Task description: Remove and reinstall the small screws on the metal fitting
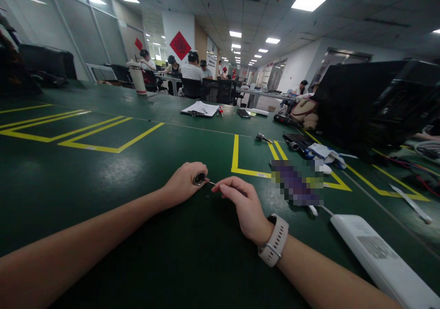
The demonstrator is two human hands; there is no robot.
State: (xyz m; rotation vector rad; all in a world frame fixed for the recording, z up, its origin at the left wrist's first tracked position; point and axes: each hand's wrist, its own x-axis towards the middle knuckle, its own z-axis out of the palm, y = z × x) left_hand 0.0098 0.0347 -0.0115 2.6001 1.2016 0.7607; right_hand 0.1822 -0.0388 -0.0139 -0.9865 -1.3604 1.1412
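Observation:
My left hand (184,181) rests on the green table (113,171), its fingers curled round a small round metal part (199,178). My right hand (240,203), with a white watch on the wrist, pinches a thin metal tool (211,183) whose tip points into that part. A tiny dark piece (207,196) lies on the table just below the two hands.
A white power strip (381,258) lies to the right, near a blurred purple patch (297,183). Gloves (323,153), dark boxes (374,102), papers (200,109) and a white bottle (137,76) sit farther back. Several people sit at distant desks. Yellow tape lines mark the table.

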